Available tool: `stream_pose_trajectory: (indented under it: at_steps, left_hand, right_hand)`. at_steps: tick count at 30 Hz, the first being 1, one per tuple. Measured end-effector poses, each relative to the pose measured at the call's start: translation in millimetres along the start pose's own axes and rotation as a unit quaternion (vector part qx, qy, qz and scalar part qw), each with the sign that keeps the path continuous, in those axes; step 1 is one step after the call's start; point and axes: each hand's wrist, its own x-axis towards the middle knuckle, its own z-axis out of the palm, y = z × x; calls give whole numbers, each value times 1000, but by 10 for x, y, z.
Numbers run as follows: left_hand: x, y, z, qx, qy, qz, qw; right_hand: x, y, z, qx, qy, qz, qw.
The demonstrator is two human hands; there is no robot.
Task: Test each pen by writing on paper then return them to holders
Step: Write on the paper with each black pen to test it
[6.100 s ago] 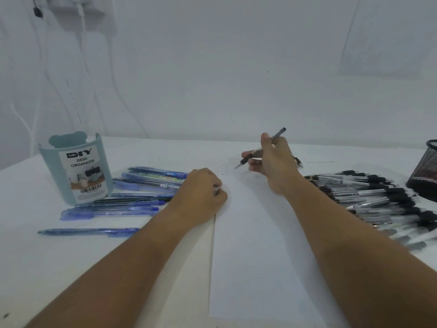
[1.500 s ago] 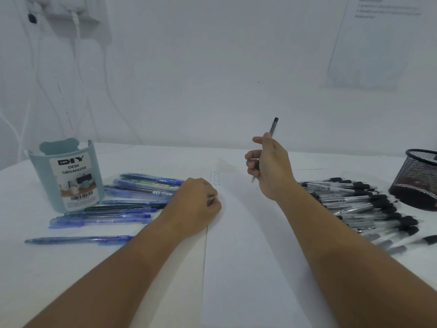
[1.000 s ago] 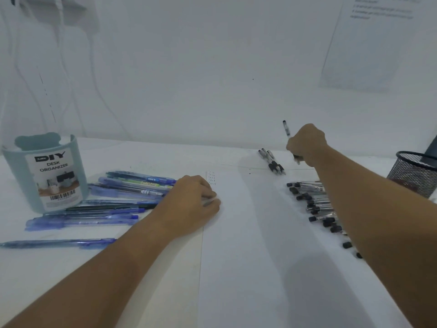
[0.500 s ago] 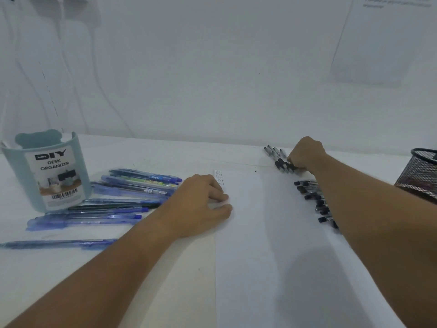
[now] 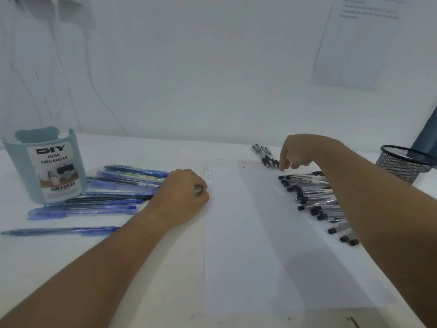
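While two bare forearms reach in from the bottom edge, a long white sheet of paper point(image 5: 248, 245) lies lengthwise on the white counter point(image 5: 71, 261) between them. The left hand point(image 5: 182, 197) rests at the paper's left edge, its fingers curled under into a loose fist that holds nothing visible. Just past it, a short column of small handwritten marks point(image 5: 209, 172) sits near the paper's top left corner. Left of that hand, blue pens point(image 5: 106, 200) lie scattered on the counter, with a pale teal desk organizer point(image 5: 45, 166) standing behind them. To the right, a row of black-capped pens point(image 5: 314, 200) lies partly under the right forearm. Farther back, the right hand point(image 5: 300, 151) hangs with relaxed fingers pointing down, holding nothing, just beside a small group of four black pens point(image 5: 266, 156). A black mesh pen holder point(image 5: 402, 162) stands at the far right.
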Motion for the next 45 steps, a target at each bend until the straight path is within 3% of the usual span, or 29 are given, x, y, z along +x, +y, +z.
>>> stream_pose_trajectory:
  at_steps: [15,21,24,27,30,33,36,43,45]
  left_hand:
    - [-25,16,-31,-33,0,-12,999]
    - [-24,-12,-21,-35,-2,-14,999]
    - [-22,-10,-28,-39,-3,-12,999]
    - [-17,-13,-33,-33,-8,-5,999]
    - [-23,-22,-42,-36,-8,1,999]
    - [-19,-21,-43,-36,-12,2,999]
    - [-18,-21,-43,-34,-13,4,999]
    - [-26,-11,-39,-15,-14,6,1000]
    - [-27,-12,-39,-14,-15,6,1000]
  right_hand:
    - [-45,83,187,-49,55,-43,996]
    - [25,-29,166,-5,149,-108,983]
    - [0,-253,220,124,263,-178,940]
    - [-77,-517,360,335,323,-167,869]
    - [-161,-721,472,620,209,-99,750]
    - [-207,-790,502,742,95,-86,658]
    - [-215,-820,513,762,67,-70,640]
    - [-211,-849,572,781,97,-28,616]
    - [-220,-841,576,801,94,-42,590]
